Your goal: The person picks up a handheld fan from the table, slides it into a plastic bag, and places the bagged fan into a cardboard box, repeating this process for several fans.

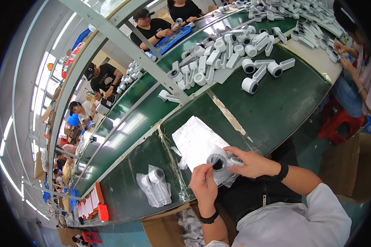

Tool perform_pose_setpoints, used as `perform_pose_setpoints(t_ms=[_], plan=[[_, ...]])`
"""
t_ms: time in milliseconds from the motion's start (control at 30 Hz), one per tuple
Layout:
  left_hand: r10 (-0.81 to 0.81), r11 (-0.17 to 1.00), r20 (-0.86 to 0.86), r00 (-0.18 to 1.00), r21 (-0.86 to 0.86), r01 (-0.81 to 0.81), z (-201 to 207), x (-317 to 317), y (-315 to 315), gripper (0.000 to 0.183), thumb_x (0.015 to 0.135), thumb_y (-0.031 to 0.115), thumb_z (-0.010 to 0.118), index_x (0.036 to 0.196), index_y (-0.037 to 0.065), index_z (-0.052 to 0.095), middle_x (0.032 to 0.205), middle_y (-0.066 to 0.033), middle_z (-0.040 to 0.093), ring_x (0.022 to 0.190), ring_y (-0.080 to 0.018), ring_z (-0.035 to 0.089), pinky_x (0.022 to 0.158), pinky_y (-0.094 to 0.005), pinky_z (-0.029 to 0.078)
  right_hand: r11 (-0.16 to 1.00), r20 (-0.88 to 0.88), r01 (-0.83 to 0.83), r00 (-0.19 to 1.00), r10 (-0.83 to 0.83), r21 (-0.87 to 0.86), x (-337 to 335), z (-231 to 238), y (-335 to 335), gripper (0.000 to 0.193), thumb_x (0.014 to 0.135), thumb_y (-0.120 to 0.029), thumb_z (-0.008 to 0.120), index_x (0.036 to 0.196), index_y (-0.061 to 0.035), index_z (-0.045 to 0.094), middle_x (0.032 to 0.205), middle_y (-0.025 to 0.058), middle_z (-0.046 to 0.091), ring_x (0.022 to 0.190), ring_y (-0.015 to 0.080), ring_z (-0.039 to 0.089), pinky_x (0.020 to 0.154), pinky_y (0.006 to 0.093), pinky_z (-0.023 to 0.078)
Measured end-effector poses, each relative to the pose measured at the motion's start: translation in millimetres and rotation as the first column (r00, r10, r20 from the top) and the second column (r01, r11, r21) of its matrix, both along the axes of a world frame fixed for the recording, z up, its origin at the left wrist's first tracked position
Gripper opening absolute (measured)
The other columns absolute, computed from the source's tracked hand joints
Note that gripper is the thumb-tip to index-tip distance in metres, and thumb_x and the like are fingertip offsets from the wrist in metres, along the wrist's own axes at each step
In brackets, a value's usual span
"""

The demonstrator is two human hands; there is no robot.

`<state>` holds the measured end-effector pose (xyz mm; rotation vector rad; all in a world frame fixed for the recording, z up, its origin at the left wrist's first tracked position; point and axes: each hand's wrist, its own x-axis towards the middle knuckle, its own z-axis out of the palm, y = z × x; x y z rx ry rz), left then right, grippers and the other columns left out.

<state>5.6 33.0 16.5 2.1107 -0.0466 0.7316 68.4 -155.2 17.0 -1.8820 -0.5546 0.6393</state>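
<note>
My right hand (253, 163) is closed round a white handheld device (219, 157) with a round drum-shaped head and a dark round face. With fingers pinched together, my left hand (204, 185) touches the rim of that face; whether it holds anything thinner there I cannot make out. Beneath the device lies a stack of white plastic bags (197, 138) on the green workbench (146, 144). To the left of my left hand rest devices in clear bags (156, 186).
A large heap of loose devices (226, 49) covers the far bench, and a few devices (250, 85) lie nearer. An open carton (163, 228) with bagged devices stands below the bench's front edge. Orange-and-white boxes (90, 205) sit at the left end. A co-worker (360, 78) handles devices at right.
</note>
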Motion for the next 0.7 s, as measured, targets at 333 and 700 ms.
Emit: perform_pose_setpoints(t_ms=[333, 700], plan=[[-0.476, 0.88, -0.132, 0.87, -0.074, 0.47, -13, -22, -27, 0.02, 0.08, -0.012, 0.058, 0.092, 0.001, 0.066, 0.087, -0.0103, 0.063, 0.07, -0.018, 0.062, 0.064, -0.0256, 0.049, 0.678, -0.325, 0.451, 0.892, -0.316, 0.581, -2, -31, 37, 0.067, 0.092, -0.015, 0.062, 0.146, -0.0041, 0.023, 0.114, 0.0154, 0.06, 0.097, 0.0156, 0.06, 0.079, 0.0297, 0.049], [-0.46, 0.359, -0.114, 0.881, -0.931, 0.067, -50, -16, -25, 0.051, 0.097, 0.011, 0.054, 0.143, 0.004, 0.032, 0.14, -0.0116, 0.044, 0.125, -0.0228, 0.05, 0.098, -0.0357, 0.047, 0.802, -0.058, 0.311, 0.943, -0.329, 0.51, -23, -17, 46, 0.057, 0.095, -0.017, 0.059, 0.142, -0.0011, 0.032, 0.113, 0.0151, 0.062, 0.098, 0.0213, 0.064, 0.084, 0.0325, 0.05]])
